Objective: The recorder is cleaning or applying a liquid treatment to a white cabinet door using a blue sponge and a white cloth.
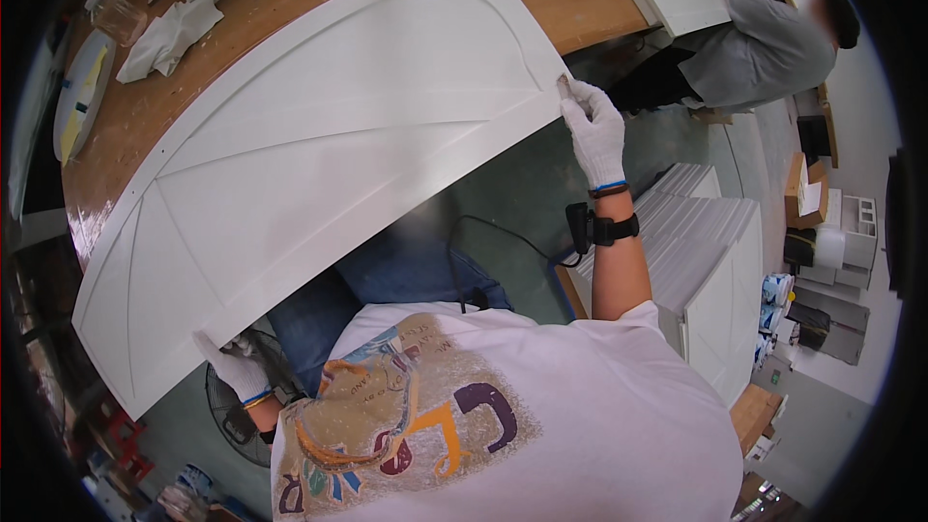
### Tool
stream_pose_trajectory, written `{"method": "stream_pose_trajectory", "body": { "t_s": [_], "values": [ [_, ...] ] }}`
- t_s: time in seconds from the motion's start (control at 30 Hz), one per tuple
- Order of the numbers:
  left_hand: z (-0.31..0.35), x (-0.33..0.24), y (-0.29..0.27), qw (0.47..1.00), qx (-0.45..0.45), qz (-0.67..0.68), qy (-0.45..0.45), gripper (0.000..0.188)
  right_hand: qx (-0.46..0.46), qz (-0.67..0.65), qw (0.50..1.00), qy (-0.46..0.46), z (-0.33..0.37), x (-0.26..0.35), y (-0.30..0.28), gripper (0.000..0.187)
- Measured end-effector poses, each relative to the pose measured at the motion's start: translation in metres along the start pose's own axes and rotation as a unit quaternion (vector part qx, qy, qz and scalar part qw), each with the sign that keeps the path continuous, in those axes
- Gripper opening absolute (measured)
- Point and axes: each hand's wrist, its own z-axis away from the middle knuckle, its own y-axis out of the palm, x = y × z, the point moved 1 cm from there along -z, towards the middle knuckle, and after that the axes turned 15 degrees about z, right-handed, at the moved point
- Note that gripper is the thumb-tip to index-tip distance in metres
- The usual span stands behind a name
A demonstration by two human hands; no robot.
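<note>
A large white panel (329,164) with raised trim and grooved lines lies slantwise on a brown worktable (580,0), its near long edge jutting out over my lap. My left hand (234,365), in a white knit glove, holds that near edge toward the left end, fingertips on top and the other fingers partly hidden. At the panel's right corner is my right hand (596,130), gloved too. Its thumb and fingers are closed on a small brownish piece (564,87) against the edge; what the piece is I cannot make out.
A crumpled white cloth (172,37), a clear plastic bottle (118,17) and an oval plate (83,97) sit at the table's left. Stacked white panels (677,232) stand at my right. A floor fan (232,411) is below my left hand. A co-worker (764,43) handles another panel at upper right.
</note>
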Motion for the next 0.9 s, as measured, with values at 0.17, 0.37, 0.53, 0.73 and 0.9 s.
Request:
{"method": "stream_pose_trajectory", "body": {
  "t_s": [0.17, 0.37, 0.53, 0.73, 0.9],
  "values": [
    [-0.002, 0.001, -0.008, 0.999, 0.041, 0.019, -0.019, 0.028, -0.040, 0.011, 0.999, -0.029, 0.000, -0.003, 0.003, 0.027],
    [-0.006, 0.002, -0.012, 1.000, 0.024, 0.001, 0.006, 0.027, -0.018, -0.067, 0.998, 0.010, -0.003, -0.008, 0.004, 0.027],
    [-0.006, 0.001, -0.014, 0.999, 0.036, 0.005, -0.008, 0.028, -0.010, -0.025, 1.000, -0.016, -0.002, -0.008, 0.001, 0.027],
    [0.005, -0.002, 0.007, 1.000, -0.028, -0.002, -0.006, 0.039, -0.023, -0.058, 0.998, 0.000, -0.002, -0.010, 0.005, 0.027],
    [-0.009, 0.001, -0.018, 1.000, 0.024, -0.010, -0.012, 0.030, 0.019, -0.007, 1.000, -0.021, -0.004, -0.006, 0.000, 0.027]
  ]
}}
